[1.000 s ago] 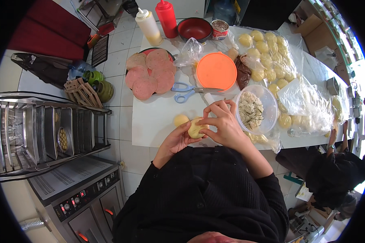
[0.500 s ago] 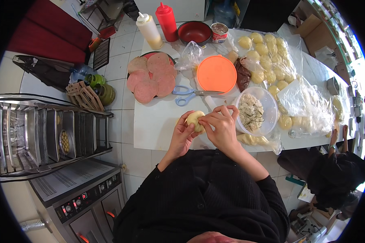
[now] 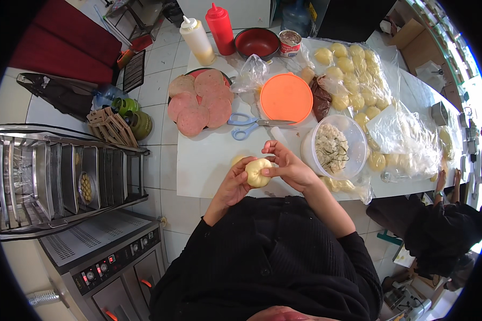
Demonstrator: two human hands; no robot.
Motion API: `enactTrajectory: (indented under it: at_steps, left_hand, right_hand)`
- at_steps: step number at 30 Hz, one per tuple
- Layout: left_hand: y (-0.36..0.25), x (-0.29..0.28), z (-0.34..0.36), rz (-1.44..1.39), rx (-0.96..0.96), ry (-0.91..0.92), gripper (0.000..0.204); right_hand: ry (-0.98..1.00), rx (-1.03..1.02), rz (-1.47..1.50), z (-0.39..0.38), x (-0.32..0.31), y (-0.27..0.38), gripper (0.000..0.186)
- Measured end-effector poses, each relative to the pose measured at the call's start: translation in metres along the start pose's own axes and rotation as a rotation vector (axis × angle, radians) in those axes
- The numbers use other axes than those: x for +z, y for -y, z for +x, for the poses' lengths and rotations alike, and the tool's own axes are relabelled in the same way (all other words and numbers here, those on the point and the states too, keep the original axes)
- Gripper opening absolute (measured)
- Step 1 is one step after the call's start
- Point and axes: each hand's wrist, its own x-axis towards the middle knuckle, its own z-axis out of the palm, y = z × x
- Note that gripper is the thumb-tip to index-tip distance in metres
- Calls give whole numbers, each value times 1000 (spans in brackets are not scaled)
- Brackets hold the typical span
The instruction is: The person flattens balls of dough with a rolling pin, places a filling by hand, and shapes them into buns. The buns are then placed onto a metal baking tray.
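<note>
A pale yellow dough ball [image 3: 257,175] with a pinched, gathered spot sits between my hands, just above the table's near edge. Around its left side curl the fingers of my left hand [image 3: 233,183], holding it. My right hand [image 3: 292,170] presses its thumb to the gathered spot, its other fingers raised and bent apart. Partly hidden behind my left fingers, another yellow piece [image 3: 237,159] lies on the table. Right of my right hand stands a clear tub [image 3: 361,151] of whitish filling [image 3: 331,144] with dark green strands.
Blue-handled scissors [image 3: 245,126] lie beyond my hands, between a plate of pink meat slices [image 3: 193,109] and an orange lid [image 3: 286,98]. Squeeze bottles [image 3: 220,29] stand at the back. Many dough balls [image 3: 353,64] under plastic cover the right side. Another person [image 3: 439,219] works at right.
Both hands have come slightly nearer to me with the dough ball. The ball has turned, showing its gathered spot, and my right fingers have lifted off except for the thumb.
</note>
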Motion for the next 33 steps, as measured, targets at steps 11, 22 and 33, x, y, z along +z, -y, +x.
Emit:
enactTrajectory:
  at_steps: [11, 22, 33]
  left_hand:
    - [-29, -52, -8, 1822, 323, -429, 59]
    - [-40, -71, -9, 1753, 206, -290, 54]
    - [-47, -59, -25, 1426, 259, -668, 83]
  right_hand:
    - [-47, -78, -141, -10, -13, 13, 33]
    - [-41, -26, -186, -12, -15, 10, 28]
    - [-100, -135, -1110, 35, 16, -6, 40]
